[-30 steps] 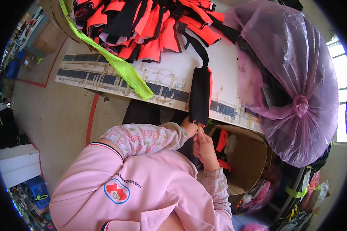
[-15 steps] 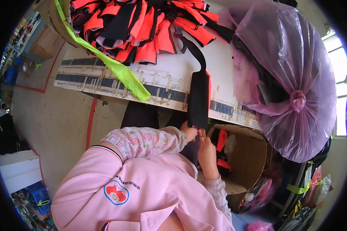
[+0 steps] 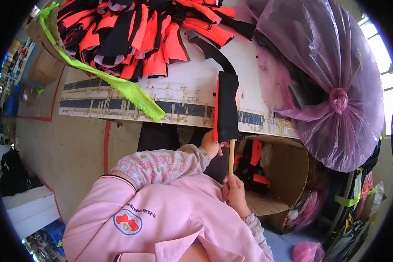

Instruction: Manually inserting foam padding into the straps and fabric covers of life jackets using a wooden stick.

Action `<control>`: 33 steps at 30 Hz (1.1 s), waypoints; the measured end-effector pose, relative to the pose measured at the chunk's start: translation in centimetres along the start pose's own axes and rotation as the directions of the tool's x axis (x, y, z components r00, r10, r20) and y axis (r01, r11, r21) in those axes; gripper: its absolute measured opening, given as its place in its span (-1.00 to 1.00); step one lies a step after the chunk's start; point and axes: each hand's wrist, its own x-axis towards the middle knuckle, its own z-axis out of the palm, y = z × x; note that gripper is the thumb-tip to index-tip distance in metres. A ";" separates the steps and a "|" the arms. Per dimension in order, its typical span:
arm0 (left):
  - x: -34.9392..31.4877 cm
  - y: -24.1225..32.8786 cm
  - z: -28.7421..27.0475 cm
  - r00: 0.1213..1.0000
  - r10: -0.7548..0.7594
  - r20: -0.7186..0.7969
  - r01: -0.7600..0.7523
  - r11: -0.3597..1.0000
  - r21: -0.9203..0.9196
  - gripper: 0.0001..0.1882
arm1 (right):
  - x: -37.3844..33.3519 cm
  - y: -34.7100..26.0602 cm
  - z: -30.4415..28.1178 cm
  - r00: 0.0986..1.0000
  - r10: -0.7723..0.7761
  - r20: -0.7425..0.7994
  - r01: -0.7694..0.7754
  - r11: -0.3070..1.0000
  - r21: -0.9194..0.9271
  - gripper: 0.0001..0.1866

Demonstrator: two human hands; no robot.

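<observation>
A black fabric band with an orange edge hangs over the front edge of the table, its narrow black strap trailing back across the top. At its lower end my left hand has its fingers closed round the fabric. Below, my right hand is wrapped round a thin wooden stick. The stick's upper end meets the band's bottom end; whether it goes inside is hidden. A heap of similar orange and black bands lies farther back on the table.
A yellow-green strip droops over the table's left part. On the right bulges a knotted purple plastic bag. Under the table edge, an open cardboard box holds some orange and black pieces. A pink bag lies low on the right.
My right hand has moved down, away from my left, and more of the stick shows. The band has turned, its orange edge now on the left. The view has shifted slightly.
</observation>
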 end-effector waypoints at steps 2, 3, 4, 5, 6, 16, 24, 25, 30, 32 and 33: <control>-0.1 0.4 0.1 1.000 0.004 0.013 -0.005 0.999 0.040 -0.80 | 1.9 -0.8 1.1 1.000 -0.013 -0.014 0.014 0.996 0.085 -0.68; 0.0 -0.4 -0.3 1.000 0.004 0.011 -0.005 0.999 0.044 -0.80 | 3.1 -1.1 1.8 1.000 -0.019 -0.013 0.021 0.989 0.146 -0.68; 0.3 -1.4 -0.6 0.999 0.019 -0.029 -0.017 0.998 0.055 -0.82 | 4.3 -1.4 2.7 1.000 -0.023 -0.012 0.025 0.988 0.152 -0.68; 0.5 -2.4 -0.9 0.997 0.035 -0.070 -0.030 0.997 0.066 -0.84 | 5.5 -1.6 3.7 0.999 -0.036 -0.028 0.039 0.990 0.137 -0.68; 0.4 -1.9 -0.7 0.998 0.039 -0.059 -0.034 0.997 0.073 -0.84 | 6.4 -1.7 4.3 0.997 -0.054 -0.049 0.060 0.990 0.125 -0.68; -0.1 -0.1 -0.2 0.993 -0.113 -0.029 0.113 0.993 0.014 -0.76 | 7.9 0.4 3.8 0.953 -0.255 -0.162 0.243 0.966 -0.091 -0.66; 0.4 -1.0 -0.7 0.996 -0.003 0.084 -0.004 0.997 0.079 -0.74 | 7.5 2.0 1.7 0.791 -0.539 -0.289 0.392 0.809 -0.438 -0.68; 0.6 -1.1 -1.2 0.995 -0.050 0.087 0.036 0.988 0.149 -0.75 | 8.2 1.6 2.2 0.736 -0.629 -0.250 0.441 0.726 -0.528 -0.68; 0.7 -2.0 -0.9 0.999 0.005 -0.046 -0.001 0.997 0.082 -0.78 | 9.9 1.8 2.8 0.855 -0.490 -0.172 0.416 0.844 -0.337 -0.64; 1.5 -3.6 -1.6 0.994 0.105 -0.024 -0.099 0.976 0.193 -0.76 | 8.9 0.3 2.6 0.918 -0.377 -0.127 0.347 0.915 -0.205 -0.64; 1.5 -3.5 -1.5 0.999 0.006 -0.037 -0.001 0.990 0.140 -0.77 | 8.4 -0.3 2.2 0.949 -0.302 -0.084 0.287 0.945 -0.154 -0.65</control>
